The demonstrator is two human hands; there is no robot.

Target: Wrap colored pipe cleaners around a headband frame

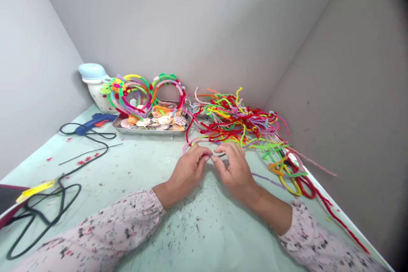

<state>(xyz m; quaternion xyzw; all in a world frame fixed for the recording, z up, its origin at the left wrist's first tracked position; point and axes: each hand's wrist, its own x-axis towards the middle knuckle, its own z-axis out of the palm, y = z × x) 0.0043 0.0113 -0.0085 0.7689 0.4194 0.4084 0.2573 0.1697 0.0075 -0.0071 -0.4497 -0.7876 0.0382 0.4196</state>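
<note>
Over the middle of the table, my left hand [189, 171] and my right hand [234, 170] meet with thumbs and forefingers pinched. Between the fingertips runs a thin reddish-purple pipe cleaner [208, 155], mostly covered by the fingers. A dark, thin band piece shows beside my right fingers, but I cannot tell whether it joins the pipe cleaner. A loose purple pipe cleaner [269, 179] lies to the right of my right wrist. Just beyond both hands spreads a tangled heap of colourful pipe cleaners [236, 114].
A metal tray [149, 131] holds seashells [164, 120] and several fuzzy, colourful headbands [134, 93]. Left of it are a blue glue gun [92, 124] with a black cord [102, 153] and a white jar [95, 89] with a light blue lid. Grey walls enclose the table.
</note>
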